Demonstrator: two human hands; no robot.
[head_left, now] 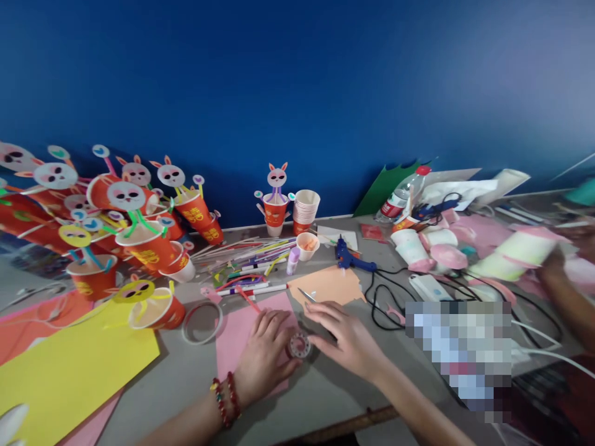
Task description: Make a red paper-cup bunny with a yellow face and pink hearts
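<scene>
My left hand (pixel 263 350), with red bead bracelets at the wrist, rests on a pink paper sheet (pixel 227 347). Its thumb and forefinger close around a small round disc-like piece (pixel 300 345) with a white, dark-dotted rim. Just to the right, my right hand (pixel 351 342) has its fingers together on a slim pointed metal tool (pixel 307 295). The tool's tip points up-left over a peach paper sheet (pixel 334 285); its handle is mostly hidden by the hand. My right thumb reaches close to the disc.
Red paper cups with rabbit faces (pixel 149 248) crowd the left, behind yellow paper (pixel 83 359). A tape roll (pixel 202 323), markers (pixel 253 288), glue stick (pixel 292 261) and blue glue gun (pixel 348 257) lie around. Black cables (pixel 385 303) and another person's arm (pixel 564 291) are right.
</scene>
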